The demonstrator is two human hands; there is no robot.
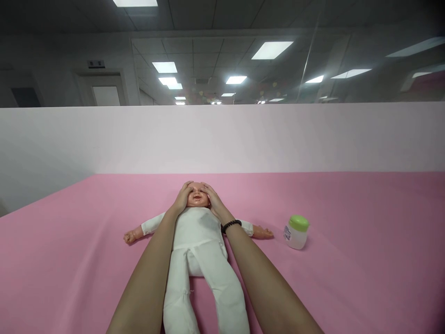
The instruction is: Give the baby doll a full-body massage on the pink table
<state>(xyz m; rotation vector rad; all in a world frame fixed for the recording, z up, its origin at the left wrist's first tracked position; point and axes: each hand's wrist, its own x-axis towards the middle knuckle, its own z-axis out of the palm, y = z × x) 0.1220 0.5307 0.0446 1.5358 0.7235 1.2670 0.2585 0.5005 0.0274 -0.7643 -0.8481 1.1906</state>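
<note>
A baby doll (197, 227) with a hard plastic head and a white cloth body lies face up, its arms spread and its legs toward me. My left hand (183, 195) cups the left side of its head, fingers curved over the forehead. On the other side my right hand (213, 200) holds the head in the same way, with a dark beaded bracelet (231, 225) at the wrist. Between my hands the doll's mouth and cheeks show, while the sides of its head are covered. My thumbs are hard to make out.
Right of the doll's outstretched hand stands a small translucent jar (296, 233) with a green lid. Pink cloth (351, 260) covers the surface under everything. A white low wall (222, 139) runs along the back, with glass above it.
</note>
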